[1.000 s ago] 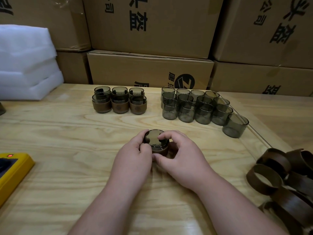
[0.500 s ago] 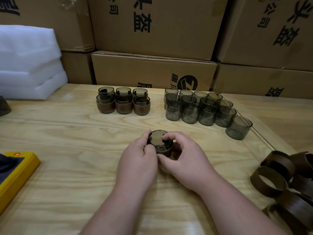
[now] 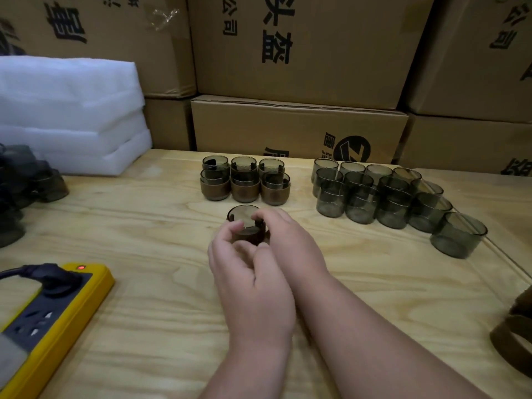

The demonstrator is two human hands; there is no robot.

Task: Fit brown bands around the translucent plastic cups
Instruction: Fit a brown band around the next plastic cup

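Boxes: brown cardboard boxes point(image 3: 299, 122) with black print are stacked along the far edge.
Worktop: a pale wooden worktop point(image 3: 149, 243) carries everything else.
Foam: a pile of white foam sheets point(image 3: 69, 116) lies at the far left of it.
Power strip: a yellow power strip point(image 3: 57, 321) sits at the near left, a red light lit and a black plug in it.
Bare cups: grey see-through cups point(image 3: 383, 197) without bands stand packed in rows at the far right.
Banded cups: six cups with brown bands point(image 3: 244, 180) stand in two rows of three, just beyond the hands.
Dark cups: more dark cups point(image 3: 26, 191) sit blurred at the left edge.
Loose bands: brown bands point(image 3: 515, 338) lie at the right edge, partly cut off.
Left hand: the left hand point(image 3: 247, 272) curls round the near left side of the held cup, thumb and fingertips gripping it.
Right hand: the right hand point(image 3: 290, 243) grips the cup from the right, index finger hooked over the rim.
Held cup: the cup in hand point(image 3: 243, 217) is upright at mid-worktop, a brown band point(image 3: 247, 234) round its lower part, mostly hidden by fingers.
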